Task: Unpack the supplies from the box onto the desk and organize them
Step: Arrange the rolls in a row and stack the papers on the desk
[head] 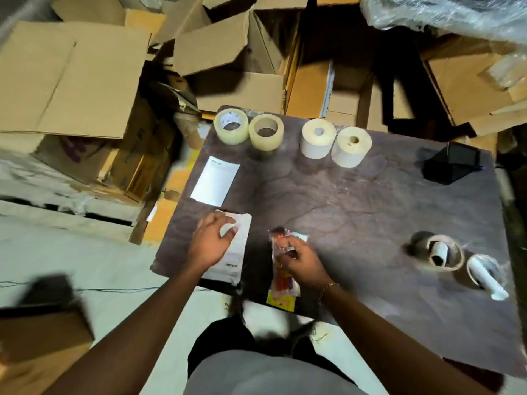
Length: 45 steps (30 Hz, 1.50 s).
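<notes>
On the dark desk [356, 201], my left hand [211, 243] rests on a stack of white packets [238, 252] near the front left edge, fingers curled on its top. My right hand [299, 258] pinches a clear packet of coloured pens [282, 277] that lies lengthwise and overhangs the front edge. A single white packet [215, 181] lies flat behind the stack. Along the back edge stand two clear tape rolls [231, 127] [266, 132] and two cream paper rolls [318, 138] [352, 146].
Two used roll cores [443, 252] [484, 273] lie at the desk's right. A black object [452, 162] sits at the back right corner. Open cardboard boxes [71, 75] crowd the floor behind and left. Another brown box [37, 337] stands at my lower left.
</notes>
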Motion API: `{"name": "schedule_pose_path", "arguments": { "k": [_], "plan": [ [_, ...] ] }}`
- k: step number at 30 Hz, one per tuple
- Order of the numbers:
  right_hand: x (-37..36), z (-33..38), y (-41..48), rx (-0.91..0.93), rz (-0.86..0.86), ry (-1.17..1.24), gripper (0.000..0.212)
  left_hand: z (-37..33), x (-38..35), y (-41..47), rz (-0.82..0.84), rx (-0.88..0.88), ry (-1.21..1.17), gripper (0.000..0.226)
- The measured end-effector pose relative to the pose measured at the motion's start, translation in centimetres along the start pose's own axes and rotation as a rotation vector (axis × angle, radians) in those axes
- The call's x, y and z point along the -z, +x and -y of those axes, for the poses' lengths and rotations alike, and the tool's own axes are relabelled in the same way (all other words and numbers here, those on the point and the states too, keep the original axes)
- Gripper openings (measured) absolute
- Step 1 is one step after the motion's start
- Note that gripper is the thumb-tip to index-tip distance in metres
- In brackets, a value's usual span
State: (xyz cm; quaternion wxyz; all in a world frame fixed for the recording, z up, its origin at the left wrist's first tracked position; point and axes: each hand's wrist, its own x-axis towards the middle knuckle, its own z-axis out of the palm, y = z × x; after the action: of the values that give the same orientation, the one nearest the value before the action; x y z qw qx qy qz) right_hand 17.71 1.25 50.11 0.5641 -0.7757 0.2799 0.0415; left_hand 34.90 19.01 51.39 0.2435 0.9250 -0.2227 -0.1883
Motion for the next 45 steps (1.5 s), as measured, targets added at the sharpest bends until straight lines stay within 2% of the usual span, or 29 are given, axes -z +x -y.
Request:
{"name": "schedule_pose_path", "arguments": {
  "k": [2,5,9,13,16,19,25,32,36,41,45],
  "plan": [
    [-2.8,1.0,-0.1,-0.08,0.06,0.154,0.024,2.7,0.5,-0.5,0.013,0.106,-0.077,0.02],
    [-7.0,2.1,1.2,-0.165,0.068,0.234,0.024,5.6,0.8,-0.4,0.173,0.209,-0.119,0.026],
    [-11.5,2.9,3.9,-0.263,-0.094,0.272,0.028,6.3,0.7,0.4,0.278,0.223,-0.169,0.025],
    [-13.6,2.1,5.4,-0.304,-0.222,0.191,0.032,6.5,0.8,1.2,0.341,0.227,-0.245,0.034],
    [-13.5,2.7,5.3,-0.359,-0.252,0.209,0.039,6.9,1.2,2.0,0.408,0.223,-0.373,0.04],
    [-13.0,3.9,5.0,-0.419,-0.211,0.309,0.041,6.8,1.3,2.2,0.481,0.273,-0.515,0.043],
    [-12.6,5.0,5.1,-0.338,-0.173,0.348,0.039,6.6,1.9,2.2,0.458,0.233,-0.571,0.045],
    [-12.5,6.6,5.6,-0.254,-0.208,0.433,0.043,6.4,3.7,3.2,0.463,0.1,-0.613,0.043],
    [-12.4,7.7,5.9,-0.069,-0.294,0.247,0.035,6.4,4.4,3.8,0.369,-0.036,-0.535,0.044],
    [-12.2,8.9,5.5,0.106,-0.45,-0.192,0.029,7.3,5.3,3.8,0.112,-0.367,-0.195,0.029],
    [-13.2,7.2,5.4,0.026,-0.294,-0.349,0.03,9.1,3.8,3.3,0.232,-0.291,-0.098,0.025]
  ]
}}
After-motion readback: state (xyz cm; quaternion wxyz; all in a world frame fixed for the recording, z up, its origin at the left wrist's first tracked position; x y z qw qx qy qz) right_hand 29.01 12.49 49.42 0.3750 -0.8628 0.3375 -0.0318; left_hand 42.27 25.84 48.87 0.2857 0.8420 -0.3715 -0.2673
